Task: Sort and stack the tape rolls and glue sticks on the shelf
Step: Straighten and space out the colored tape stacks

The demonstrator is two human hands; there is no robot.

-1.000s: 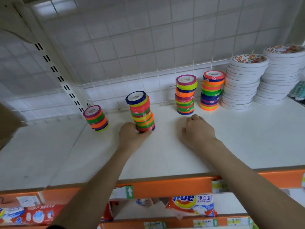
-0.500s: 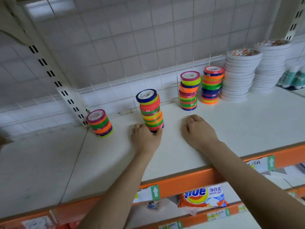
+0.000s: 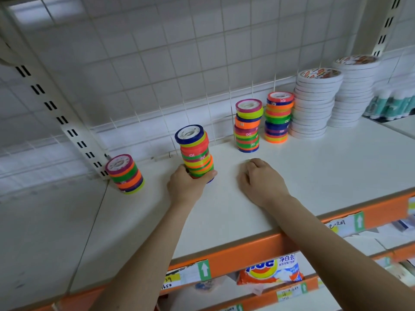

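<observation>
white tape stacks [image 3: 314, 104] stand right; left hand [image 3: 187, 187] fingers grip coloured stack [image 3: 195, 151].

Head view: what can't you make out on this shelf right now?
- Base of the held tape stack: hidden by the left hand.
- Right hand fingertips: curled under, out of sight.
- Glue sticks: blurred, cut off by the right edge.
- Price labels: too blurred to read.

Single head cam, wide-angle, looking forward and down onto the white shelf [image 3: 314, 176] from close range. Left hand [image 3: 187, 188] grips the leaning tape stack [image 3: 195, 151] near frame centre; other stacks sit left, right and behind it.
</observation>
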